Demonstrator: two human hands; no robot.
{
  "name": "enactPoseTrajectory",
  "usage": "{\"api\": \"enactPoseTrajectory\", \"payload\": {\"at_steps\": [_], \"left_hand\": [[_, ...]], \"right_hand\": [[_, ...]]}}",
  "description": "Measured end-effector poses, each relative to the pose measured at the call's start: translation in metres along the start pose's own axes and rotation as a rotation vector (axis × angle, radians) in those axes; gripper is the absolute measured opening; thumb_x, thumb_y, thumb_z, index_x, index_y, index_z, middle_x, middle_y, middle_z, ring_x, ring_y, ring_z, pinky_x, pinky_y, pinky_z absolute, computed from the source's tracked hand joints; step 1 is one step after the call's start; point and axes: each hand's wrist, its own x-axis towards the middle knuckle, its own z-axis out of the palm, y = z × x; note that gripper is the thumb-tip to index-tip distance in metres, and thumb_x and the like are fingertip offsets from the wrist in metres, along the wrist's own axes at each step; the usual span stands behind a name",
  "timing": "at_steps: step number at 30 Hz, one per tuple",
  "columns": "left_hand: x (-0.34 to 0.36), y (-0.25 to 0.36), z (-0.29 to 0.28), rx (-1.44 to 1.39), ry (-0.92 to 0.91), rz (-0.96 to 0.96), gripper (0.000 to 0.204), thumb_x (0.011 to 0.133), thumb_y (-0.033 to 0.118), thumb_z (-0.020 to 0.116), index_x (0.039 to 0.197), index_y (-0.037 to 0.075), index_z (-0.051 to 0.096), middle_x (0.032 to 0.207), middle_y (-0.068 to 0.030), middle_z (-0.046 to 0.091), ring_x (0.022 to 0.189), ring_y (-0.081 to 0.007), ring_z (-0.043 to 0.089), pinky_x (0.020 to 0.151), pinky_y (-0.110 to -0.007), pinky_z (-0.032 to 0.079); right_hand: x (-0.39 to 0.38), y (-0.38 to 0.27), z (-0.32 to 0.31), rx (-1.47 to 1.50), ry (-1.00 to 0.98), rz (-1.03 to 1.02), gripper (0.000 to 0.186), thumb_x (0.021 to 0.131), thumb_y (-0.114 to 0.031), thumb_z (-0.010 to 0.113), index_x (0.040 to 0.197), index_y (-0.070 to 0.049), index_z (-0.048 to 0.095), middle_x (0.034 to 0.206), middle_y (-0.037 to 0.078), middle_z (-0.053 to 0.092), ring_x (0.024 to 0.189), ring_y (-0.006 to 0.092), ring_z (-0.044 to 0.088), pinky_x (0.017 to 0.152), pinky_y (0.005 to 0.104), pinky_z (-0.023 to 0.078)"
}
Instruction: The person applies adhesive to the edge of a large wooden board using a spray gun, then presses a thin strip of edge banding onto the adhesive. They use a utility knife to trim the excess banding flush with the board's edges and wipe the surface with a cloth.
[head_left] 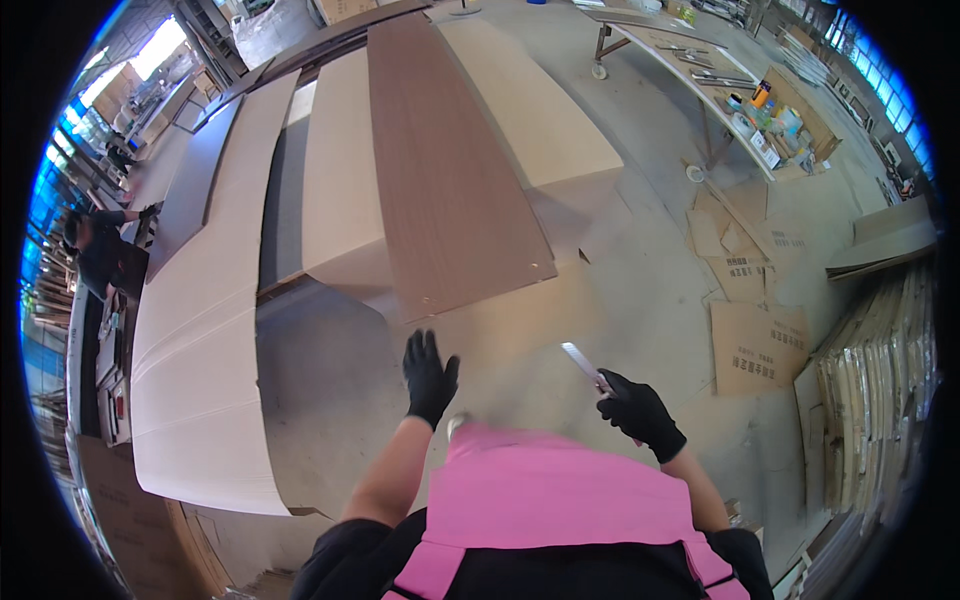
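My right hand [641, 411], in a black glove, is closed around a utility knife [583, 365] whose bright blade points forward and to the left. Most of its handle is hidden in my grip. My left hand [430, 379], gloved the same way, holds nothing; its fingers stretch forward with the thumb apart. Just ahead of it lies the near end of a long brown wood-grain panel [450, 170]. Pale sheeting [343, 165] shows to the left of the panel, and more pale sheeting [540, 100] to its right, with loose ends hanging down.
Another large pale sheet [200, 400] drapes over the left side. Beyond it, a person [97, 245] touches a dark panel [195, 180]. At the far right stands a wheeled table [680, 50] with bottles and tools. Flattened cardboard [757, 345] lies on the floor beside stacked boards [875, 380].
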Motion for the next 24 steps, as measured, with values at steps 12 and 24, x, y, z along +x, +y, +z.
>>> {"api": "enactPoseTrajectory", "payload": {"at_steps": [12, 24], "left_hand": [[0.178, 0.161, 0.130, 0.057, -0.100, 0.278, 0.073, 0.087, 0.045, 0.054, 0.140, -0.001, 0.034, 0.148, -0.0248, 0.025, 0.138, -0.0411, 0.022, 0.112, -0.053, 0.016], [0.331, 0.146, 0.141, 0.092, -0.137, 0.083, 0.074, 0.083, 0.042, 0.058, 0.141, 0.003, 0.034, 0.147, -0.0177, 0.032, 0.138, -0.0353, 0.025, 0.113, -0.051, 0.016]], "right_hand": [[0.013, 0.130, -0.116, 0.537, 0.353, 0.235, 0.052, 0.079, -0.007, 0.058, 0.131, -0.006, 0.051, 0.075, 0.004, 0.060, 0.060, 0.0129, 0.061, 0.052, 0.0274, 0.052], [0.057, 0.264, -0.225, 0.028, 0.251, 0.600, 0.017, 0.079, -0.015, 0.062, 0.090, -0.002, 0.062, 0.070, 0.015, 0.065, 0.059, 0.0261, 0.065, 0.055, 0.0395, 0.052]]}}
